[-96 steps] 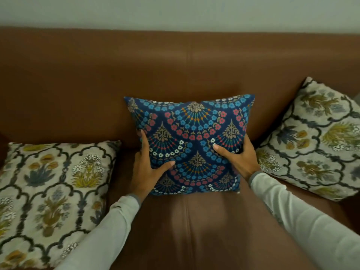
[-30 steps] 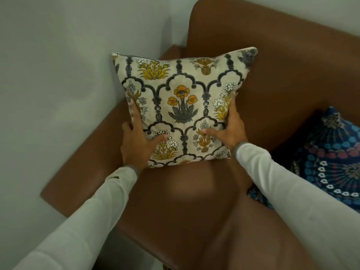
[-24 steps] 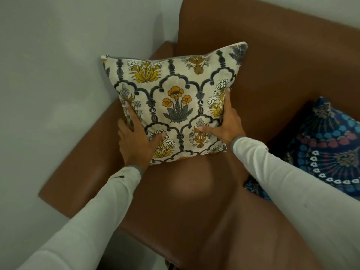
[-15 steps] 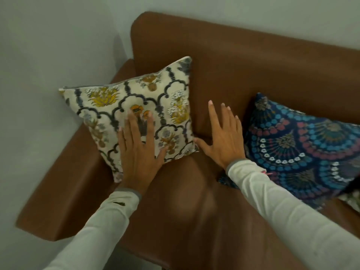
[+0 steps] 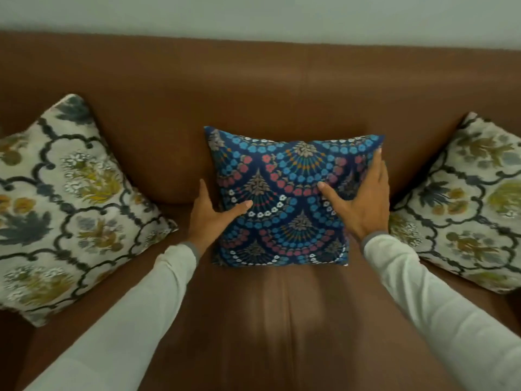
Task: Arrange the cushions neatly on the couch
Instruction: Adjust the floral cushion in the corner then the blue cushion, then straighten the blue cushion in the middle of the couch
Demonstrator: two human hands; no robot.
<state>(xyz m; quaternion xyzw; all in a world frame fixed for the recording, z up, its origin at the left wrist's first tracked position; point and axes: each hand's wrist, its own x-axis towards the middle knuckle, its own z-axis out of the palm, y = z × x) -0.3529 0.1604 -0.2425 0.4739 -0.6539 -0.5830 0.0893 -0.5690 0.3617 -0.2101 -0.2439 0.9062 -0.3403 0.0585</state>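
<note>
A blue patterned cushion [image 5: 284,198] is standing upright at the middle of a brown couch [image 5: 253,88], leaning against the backrest with its bottom edge resting on the seat. Two hands are gripping it from either side.

The left hand [image 5: 210,214] is clasping the cushion's lower left edge: the thumb is lying across the front of the fabric, pointing right, while the fingers are reaching up along and behind the left edge, so the hand is closing on the cushion rather than lying flat. The right hand [image 5: 365,198] is spreading wider along the cushion's right side: its thumb is pressing on the front, pointing inward, and its fingers are stretching up along the right edge almost to the top corner. How far those fingers are wrapping behind the cushion cannot be told.

Both arms are wearing pale long sleeves [image 5: 132,311], reaching in from the bottom of the view.

Left of the left hand, apart from it, a cream floral cushion [image 5: 64,204] is resting tilted at the couch's end. Just right of the right hand, a second cream floral cushion [image 5: 468,204] is leaning tilted, close to the wrist.

A pale wall [image 5: 253,15] is rising behind the couch, beyond both hands.
</note>
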